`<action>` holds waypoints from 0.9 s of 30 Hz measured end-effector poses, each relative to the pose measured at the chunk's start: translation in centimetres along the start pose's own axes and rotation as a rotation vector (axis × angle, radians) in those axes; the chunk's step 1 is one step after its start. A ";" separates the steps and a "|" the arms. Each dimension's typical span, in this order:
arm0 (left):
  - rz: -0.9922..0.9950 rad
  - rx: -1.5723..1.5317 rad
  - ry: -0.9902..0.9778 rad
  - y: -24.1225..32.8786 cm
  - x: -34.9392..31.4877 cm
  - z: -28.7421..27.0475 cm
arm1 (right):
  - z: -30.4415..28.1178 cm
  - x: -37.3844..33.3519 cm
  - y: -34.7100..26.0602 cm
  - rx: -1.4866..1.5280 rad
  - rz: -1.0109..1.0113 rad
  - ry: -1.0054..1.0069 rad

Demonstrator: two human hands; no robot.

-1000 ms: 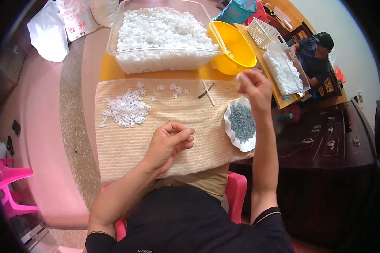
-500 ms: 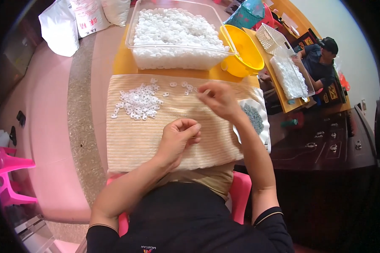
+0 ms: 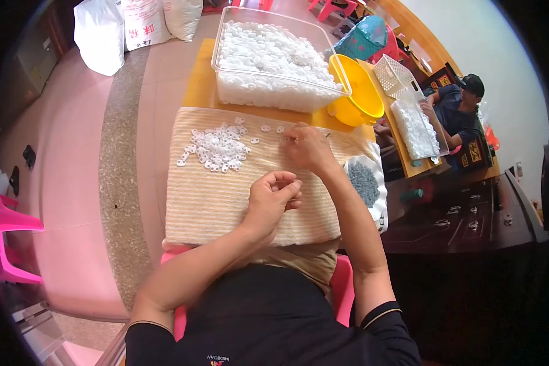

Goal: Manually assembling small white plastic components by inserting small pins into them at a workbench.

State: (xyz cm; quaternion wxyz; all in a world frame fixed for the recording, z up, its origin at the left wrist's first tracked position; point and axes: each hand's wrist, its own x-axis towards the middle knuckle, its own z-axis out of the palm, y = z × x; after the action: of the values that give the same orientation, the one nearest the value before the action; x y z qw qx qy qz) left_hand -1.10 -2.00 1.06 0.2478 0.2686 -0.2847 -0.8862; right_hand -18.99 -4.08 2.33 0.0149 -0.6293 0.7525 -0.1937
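My left hand hovers over the middle of a striped beige cloth, thumb pressed to the curled fingers. Whatever it pinches is too small to make out. Farther out, my right hand reaches down to a few loose white plastic pieces, its fingers drawn together and partly covering them. I cannot make out what these fingertips hold. To the left lies a heap of small white two-holed plastic pieces. Beside my right forearm sits a white scalloped dish holding many tiny grey parts.
Beyond the cloth, a large clear tub full of white pieces stands next to a yellow basin. At the right, another person sits by a tray of white pieces. Pink stools and white sacks stand at the left.
My right hand has moved in over the loose white pieces and covers some of them. My left hand keeps its pinch over the cloth. The whole view has shifted slightly.
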 end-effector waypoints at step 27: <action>-0.061 -0.121 -0.088 0.3 0.9 -0.7 | -0.7 -10.6 -2.7 0.823 0.001 0.248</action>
State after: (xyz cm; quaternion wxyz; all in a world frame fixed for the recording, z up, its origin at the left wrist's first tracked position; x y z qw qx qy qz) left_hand -1.20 -2.97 0.42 0.2238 0.2226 -0.2328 -0.9199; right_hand -14.44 5.84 1.50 0.1741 -0.5424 0.6090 -0.5519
